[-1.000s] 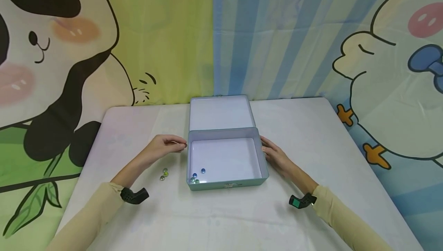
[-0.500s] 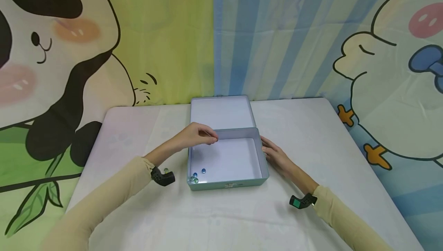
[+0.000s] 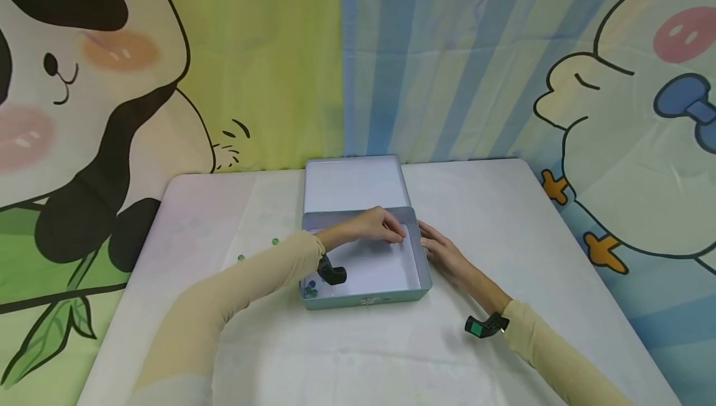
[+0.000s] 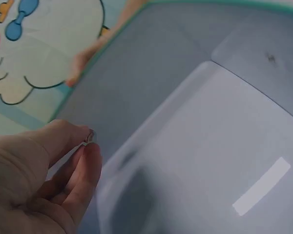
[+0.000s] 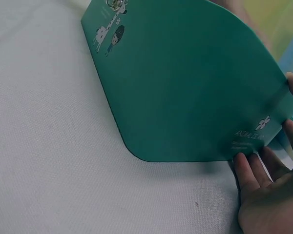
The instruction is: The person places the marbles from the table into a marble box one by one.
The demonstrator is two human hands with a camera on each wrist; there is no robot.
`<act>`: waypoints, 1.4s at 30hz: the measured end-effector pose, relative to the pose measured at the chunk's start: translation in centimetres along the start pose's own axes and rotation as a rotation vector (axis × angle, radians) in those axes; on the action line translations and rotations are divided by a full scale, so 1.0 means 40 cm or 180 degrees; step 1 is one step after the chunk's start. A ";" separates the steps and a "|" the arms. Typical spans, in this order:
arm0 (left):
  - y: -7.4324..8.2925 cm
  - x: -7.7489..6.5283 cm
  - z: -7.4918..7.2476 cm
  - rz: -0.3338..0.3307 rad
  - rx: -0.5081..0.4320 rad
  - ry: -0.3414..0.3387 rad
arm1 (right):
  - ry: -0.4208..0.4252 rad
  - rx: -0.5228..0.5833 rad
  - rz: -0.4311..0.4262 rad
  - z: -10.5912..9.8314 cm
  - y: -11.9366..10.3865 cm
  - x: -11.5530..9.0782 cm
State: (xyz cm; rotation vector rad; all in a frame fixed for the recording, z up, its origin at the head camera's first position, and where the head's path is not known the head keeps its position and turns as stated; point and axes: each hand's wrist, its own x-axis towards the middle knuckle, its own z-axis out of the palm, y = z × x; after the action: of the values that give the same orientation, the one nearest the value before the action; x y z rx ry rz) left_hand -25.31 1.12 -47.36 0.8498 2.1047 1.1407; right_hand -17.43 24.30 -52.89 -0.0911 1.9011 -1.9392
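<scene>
A small clear glass marble [image 4: 92, 136] sits between the thumb and fingertips of my left hand [image 3: 376, 224], which pinches it over the inside of the tin box [image 3: 366, 299] near its right wall. My right hand [image 3: 445, 249] rests against the box's outer right side. In the right wrist view, its fingertips [image 5: 245, 168] touch the green outer wall [image 5: 185, 87] by the far corner, fingers fairly straight. Several blue and green marbles [image 3: 310, 290] lie in the box's front left corner, partly behind the left wrist's black band.
The open lid [image 3: 355, 183] leans back behind the box. Two green marbles, a nearer marble [image 3: 241, 257] and a farther marble [image 3: 275, 241], lie on the white tablecloth [image 3: 347, 356] beyond the left sleeve [image 3: 252, 281]. A patterned curtain [image 3: 425, 58] stands behind the table.
My left hand has moved right, from outside the box's left edge to its right inner side, carrying the marble. Table marbles now show farther back than before. The right hand stays put.
</scene>
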 end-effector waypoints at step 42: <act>0.018 -0.274 -0.160 0.0133 -0.0035 0.0483 | 0.0017 -0.0164 -0.0001 -0.002 -0.001 -0.006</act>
State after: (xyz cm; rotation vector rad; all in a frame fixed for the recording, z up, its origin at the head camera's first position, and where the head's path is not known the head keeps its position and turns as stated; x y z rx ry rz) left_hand -23.08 -10.01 -41.67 0.8286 2.2095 1.2732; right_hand -17.24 24.46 -52.81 -0.1012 1.9548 -1.8929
